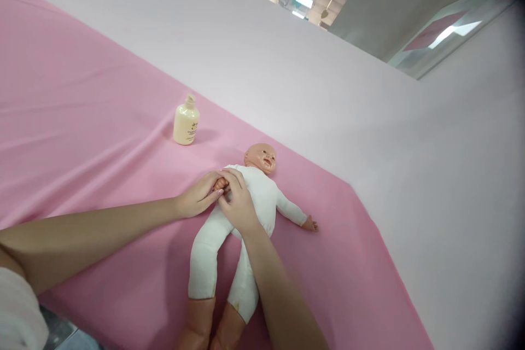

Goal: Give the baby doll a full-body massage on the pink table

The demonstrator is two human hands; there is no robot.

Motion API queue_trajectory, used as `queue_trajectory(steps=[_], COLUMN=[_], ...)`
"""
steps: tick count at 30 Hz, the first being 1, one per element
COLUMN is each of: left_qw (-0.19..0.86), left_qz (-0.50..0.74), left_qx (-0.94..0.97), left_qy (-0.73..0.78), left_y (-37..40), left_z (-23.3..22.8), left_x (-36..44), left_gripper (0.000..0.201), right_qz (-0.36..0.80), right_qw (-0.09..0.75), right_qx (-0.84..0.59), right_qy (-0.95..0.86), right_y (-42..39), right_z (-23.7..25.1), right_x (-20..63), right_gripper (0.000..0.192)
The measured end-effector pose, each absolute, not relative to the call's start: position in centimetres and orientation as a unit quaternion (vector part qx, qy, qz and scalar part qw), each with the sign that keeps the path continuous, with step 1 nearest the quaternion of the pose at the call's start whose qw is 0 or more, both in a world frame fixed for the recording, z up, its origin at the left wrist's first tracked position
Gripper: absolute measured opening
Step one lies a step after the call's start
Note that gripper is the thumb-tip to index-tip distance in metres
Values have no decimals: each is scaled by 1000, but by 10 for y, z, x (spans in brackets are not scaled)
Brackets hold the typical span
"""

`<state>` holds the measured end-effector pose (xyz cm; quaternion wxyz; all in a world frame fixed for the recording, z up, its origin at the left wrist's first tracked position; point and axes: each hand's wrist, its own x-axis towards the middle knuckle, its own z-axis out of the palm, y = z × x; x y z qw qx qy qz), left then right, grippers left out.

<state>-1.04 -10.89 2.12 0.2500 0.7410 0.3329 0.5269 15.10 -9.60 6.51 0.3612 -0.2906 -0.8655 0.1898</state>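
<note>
doll's hand [222, 184] grasped in fingers of left hand [200, 195], right hand [240, 205] | apparently for support | bottle [186, 124] placed left, seemingly for reach

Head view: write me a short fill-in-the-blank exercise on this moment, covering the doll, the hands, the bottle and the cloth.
1. The baby doll lies face up, on its ____, on the cloth.
2. One doll's hand shows ____ the person's left hand and right hand.
3. The pale yellow bottle stands ____, not tipped over.
4. The colour of the cloth is ____.

Missing words: back; between; upright; pink.
</note>
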Motion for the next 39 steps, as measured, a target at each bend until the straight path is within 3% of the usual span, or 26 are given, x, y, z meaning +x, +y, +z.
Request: queue_trajectory(steps=[10,18,27,35,39], left_qw=[194,184,199,158,137], left_qz=[557,577,484,410,381], left_qx=[739,653,616,650,654], left_qy=[325,455,589,620,639], left_y=[-100,-68,-45,-40,-40], left_z=[23,15,10,8,6], left_x=[-18,-51,-81,-90,-92], left_gripper=[27,19,19,23,26], right_qz=[234,235,241,209,179], right_qw=[375,344,299,263,210], right_qx=[-345,-371,-381,-349,-297], right_qy=[-828,-830,-841,-875,-914], right_y=[-91,-91,-93,-115,-138], right_z=[56,59,63,66,65], right_x=[152,151,150,160,170], right_gripper=[57,59,45,27,38])
